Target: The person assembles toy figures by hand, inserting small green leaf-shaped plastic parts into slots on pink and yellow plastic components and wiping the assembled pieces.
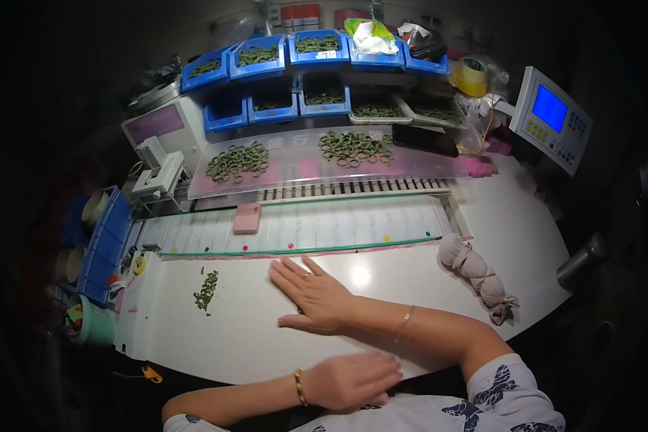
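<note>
My right hand [317, 297] lies on the white tabletop [259, 353] with its fingers stretched out. A bit of something dark shows at the edge of its palm, too small to name. Closer to my body, my left hand [356, 380] hovers by the table's front edge, slightly blurred, its fingers extended and nothing visible in them. To the left of my right hand sits a small heap of green pieces [207, 291]. Beyond the hands runs a long white strip [338, 226] with green edging and coloured dots, and a pink block [248, 218] rests on it.
Two groups of green rings [237, 163] lie on a translucent sheet beside a black phone-like slab [425, 140]. Blue bins [259, 56] stand behind. At right are a twisted cloth bundle [475, 273] and a control panel [552, 119]; at left, a green bucket [96, 322].
</note>
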Motion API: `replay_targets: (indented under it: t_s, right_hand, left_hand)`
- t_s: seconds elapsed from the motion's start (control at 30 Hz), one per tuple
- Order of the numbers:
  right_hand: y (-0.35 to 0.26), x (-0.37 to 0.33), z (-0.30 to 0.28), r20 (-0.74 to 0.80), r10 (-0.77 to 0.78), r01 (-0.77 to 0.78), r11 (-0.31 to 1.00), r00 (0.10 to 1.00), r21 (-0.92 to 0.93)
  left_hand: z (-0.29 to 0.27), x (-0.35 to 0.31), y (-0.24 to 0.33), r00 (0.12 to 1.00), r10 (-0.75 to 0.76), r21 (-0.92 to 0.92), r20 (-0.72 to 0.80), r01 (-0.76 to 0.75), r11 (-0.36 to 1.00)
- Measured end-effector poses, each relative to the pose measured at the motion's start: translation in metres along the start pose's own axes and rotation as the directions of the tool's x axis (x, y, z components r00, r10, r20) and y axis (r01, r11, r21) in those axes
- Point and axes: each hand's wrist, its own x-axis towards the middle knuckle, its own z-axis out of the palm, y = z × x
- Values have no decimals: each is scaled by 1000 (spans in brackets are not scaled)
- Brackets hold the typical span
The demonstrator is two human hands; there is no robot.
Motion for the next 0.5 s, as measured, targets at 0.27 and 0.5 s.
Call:
replay_targets:
  t_s: [0.27, 0.5]
  right_hand:
    - [-21, 66, 33, -59, -121, 124, 991, 991, 46]
    - [17, 41, -8, -163, -242, 246, 969, 957, 2]
  left_hand:
    - [33, 21, -7, 607, -387, 74, 694, 475, 877]
    - [23, 12, -85, 898, -376, 507, 226, 221, 833]
